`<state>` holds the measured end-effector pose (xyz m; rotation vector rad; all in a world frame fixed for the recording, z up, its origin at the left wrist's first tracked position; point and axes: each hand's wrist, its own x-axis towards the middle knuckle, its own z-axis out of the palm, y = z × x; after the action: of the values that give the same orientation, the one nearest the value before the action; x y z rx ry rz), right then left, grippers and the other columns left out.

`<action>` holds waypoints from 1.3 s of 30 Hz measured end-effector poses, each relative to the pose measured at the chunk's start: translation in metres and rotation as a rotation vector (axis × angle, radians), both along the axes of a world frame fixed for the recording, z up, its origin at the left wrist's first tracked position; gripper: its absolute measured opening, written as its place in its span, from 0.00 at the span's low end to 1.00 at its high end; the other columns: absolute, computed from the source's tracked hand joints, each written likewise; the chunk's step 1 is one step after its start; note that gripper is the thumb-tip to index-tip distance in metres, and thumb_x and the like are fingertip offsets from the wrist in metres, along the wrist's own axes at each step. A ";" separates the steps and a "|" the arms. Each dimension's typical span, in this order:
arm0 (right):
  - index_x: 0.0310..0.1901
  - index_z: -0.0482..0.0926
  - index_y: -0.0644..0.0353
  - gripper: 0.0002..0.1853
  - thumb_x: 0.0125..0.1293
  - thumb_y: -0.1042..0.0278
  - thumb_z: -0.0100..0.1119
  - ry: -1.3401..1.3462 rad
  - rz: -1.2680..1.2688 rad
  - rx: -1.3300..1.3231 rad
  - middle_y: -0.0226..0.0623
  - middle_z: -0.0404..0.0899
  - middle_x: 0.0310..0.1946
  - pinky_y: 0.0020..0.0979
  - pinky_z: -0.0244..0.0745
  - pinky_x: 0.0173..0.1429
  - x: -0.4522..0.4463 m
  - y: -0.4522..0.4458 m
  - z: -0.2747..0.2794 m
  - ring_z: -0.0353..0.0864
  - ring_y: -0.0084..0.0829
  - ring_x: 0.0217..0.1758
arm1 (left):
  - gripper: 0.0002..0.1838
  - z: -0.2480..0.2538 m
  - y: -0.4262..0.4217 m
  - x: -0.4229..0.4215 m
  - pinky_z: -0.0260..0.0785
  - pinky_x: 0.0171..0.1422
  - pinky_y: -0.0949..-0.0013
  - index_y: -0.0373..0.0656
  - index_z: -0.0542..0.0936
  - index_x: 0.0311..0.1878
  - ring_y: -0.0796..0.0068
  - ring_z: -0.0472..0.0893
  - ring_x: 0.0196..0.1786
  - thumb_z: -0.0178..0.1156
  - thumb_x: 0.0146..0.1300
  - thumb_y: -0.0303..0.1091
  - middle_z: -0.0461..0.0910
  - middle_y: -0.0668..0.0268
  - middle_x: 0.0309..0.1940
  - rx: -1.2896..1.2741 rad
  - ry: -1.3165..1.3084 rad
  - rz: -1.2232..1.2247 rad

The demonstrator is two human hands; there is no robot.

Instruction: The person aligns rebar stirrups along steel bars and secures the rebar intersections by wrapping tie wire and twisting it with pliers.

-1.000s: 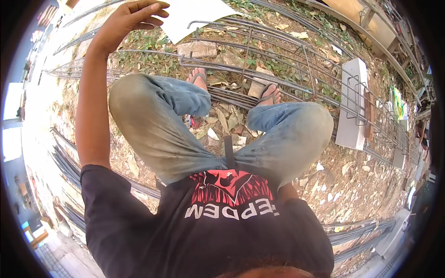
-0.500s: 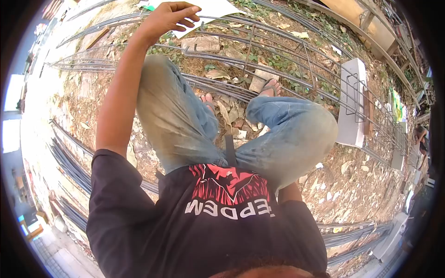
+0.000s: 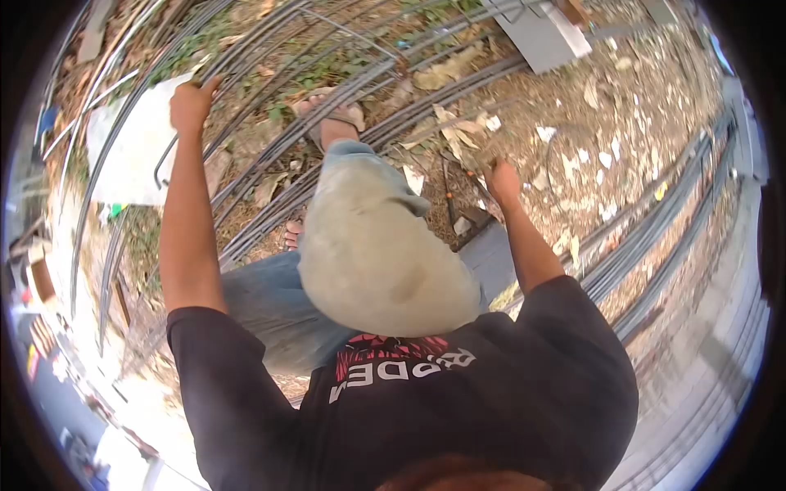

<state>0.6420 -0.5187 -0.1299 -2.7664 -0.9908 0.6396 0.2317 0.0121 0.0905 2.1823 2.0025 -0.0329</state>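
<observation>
My left hand (image 3: 192, 105) is closed round a steel bar of the long rebar bundle (image 3: 274, 147), beside the right edge of a white sheet (image 3: 135, 151). My right hand (image 3: 502, 182) is closed low over the littered ground, right of my raised knee (image 3: 381, 254). Whatever it holds is blurred and too small to name. Thin bent ties (image 3: 352, 34) cross the bars. One sandalled foot (image 3: 332, 114) rests among the bars; the toes of the other show below it.
At the top right, a grey-white block (image 3: 536, 37) lies under the bars. Another bundle of dark bars (image 3: 663, 237) runs along the right side. Dry leaves and pale scraps cover the ground. A grey flat piece (image 3: 491, 258) lies right of my knee.
The view has swung round to the right. My left hand has come down from the air onto the bars. My right hand, hidden before, now shows out over the ground. My knee has risen centrally.
</observation>
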 end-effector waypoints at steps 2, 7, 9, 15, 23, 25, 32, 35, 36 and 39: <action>0.48 0.82 0.61 0.19 0.66 0.53 0.65 -0.006 -0.026 0.066 0.56 0.85 0.45 0.53 0.80 0.53 0.016 0.000 0.002 0.85 0.58 0.49 | 0.29 -0.024 0.013 0.000 0.80 0.55 0.52 0.54 0.93 0.48 0.54 0.89 0.50 0.72 0.55 0.67 0.91 0.55 0.45 0.069 0.058 -0.001; 0.49 0.80 0.63 0.29 0.64 0.42 0.68 0.084 0.132 -0.086 0.55 0.85 0.48 0.52 0.80 0.54 0.004 0.008 0.023 0.85 0.57 0.50 | 0.31 -0.032 0.019 -0.012 0.78 0.59 0.57 0.49 0.92 0.50 0.56 0.89 0.51 0.72 0.56 0.66 0.91 0.57 0.45 0.072 -0.061 0.015; 0.52 0.78 0.64 0.37 0.61 0.34 0.70 0.133 0.227 -0.207 0.56 0.84 0.51 0.53 0.81 0.55 -0.020 0.019 0.038 0.85 0.57 0.51 | 0.29 -0.045 0.035 -0.027 0.77 0.57 0.62 0.46 0.92 0.49 0.62 0.89 0.47 0.74 0.57 0.62 0.91 0.58 0.41 0.035 -0.213 0.012; 0.74 0.58 0.70 0.61 0.51 0.34 0.79 0.098 0.166 -0.389 0.60 0.63 0.73 0.52 0.77 0.68 -0.075 0.045 0.040 0.69 0.59 0.73 | 0.24 -0.047 0.022 -0.031 0.76 0.50 0.66 0.41 0.92 0.48 0.72 0.86 0.40 0.75 0.61 0.53 0.91 0.62 0.36 0.092 -0.458 0.124; 0.64 0.70 0.71 0.41 0.61 0.46 0.73 -0.128 0.193 -0.311 0.55 0.77 0.52 0.46 0.79 0.57 -0.090 0.032 0.015 0.84 0.48 0.49 | 0.18 -0.076 0.018 -0.037 0.74 0.47 0.61 0.39 0.92 0.42 0.72 0.82 0.36 0.78 0.60 0.46 0.89 0.62 0.35 0.045 -0.928 0.175; 0.63 0.71 0.71 0.38 0.62 0.47 0.72 -0.096 0.171 -0.314 0.53 0.77 0.50 0.46 0.79 0.56 -0.089 0.029 0.017 0.84 0.47 0.48 | 0.17 -0.077 0.026 -0.038 0.75 0.41 0.61 0.39 0.92 0.40 0.73 0.81 0.32 0.78 0.61 0.45 0.88 0.62 0.31 0.053 -0.920 0.143; 0.59 0.75 0.70 0.31 0.69 0.48 0.66 -0.007 0.049 -0.263 0.50 0.78 0.45 0.44 0.78 0.54 -0.075 0.020 0.043 0.84 0.42 0.44 | 0.19 -0.074 0.023 -0.034 0.76 0.48 0.61 0.39 0.92 0.43 0.71 0.85 0.37 0.75 0.63 0.48 0.90 0.61 0.35 -0.041 -0.860 0.189; 0.57 0.76 0.70 0.28 0.72 0.49 0.64 0.015 -0.051 -0.166 0.48 0.78 0.42 0.43 0.77 0.54 -0.070 0.025 0.069 0.84 0.39 0.43 | 0.20 -0.060 0.022 -0.033 0.78 0.49 0.59 0.41 0.92 0.42 0.66 0.86 0.38 0.75 0.62 0.50 0.90 0.58 0.36 -0.072 -0.764 0.179; 0.57 0.77 0.69 0.28 0.72 0.49 0.63 0.020 -0.093 -0.120 0.47 0.78 0.42 0.43 0.77 0.53 -0.068 0.029 0.083 0.84 0.39 0.42 | 0.21 -0.052 0.020 -0.033 0.78 0.51 0.58 0.42 0.92 0.42 0.62 0.87 0.41 0.74 0.63 0.52 0.90 0.55 0.37 -0.072 -0.750 0.151; 0.55 0.78 0.69 0.25 0.75 0.49 0.61 0.017 -0.229 0.084 0.46 0.79 0.39 0.43 0.76 0.53 -0.067 0.053 0.132 0.84 0.36 0.40 | 0.23 -0.045 0.021 -0.037 0.78 0.52 0.57 0.42 0.92 0.41 0.61 0.88 0.44 0.71 0.65 0.55 0.90 0.53 0.40 -0.082 -0.645 0.137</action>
<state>0.5749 -0.4656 0.0020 -2.7389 -0.6670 0.5715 0.1951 0.0334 0.0459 1.6968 1.7202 0.5260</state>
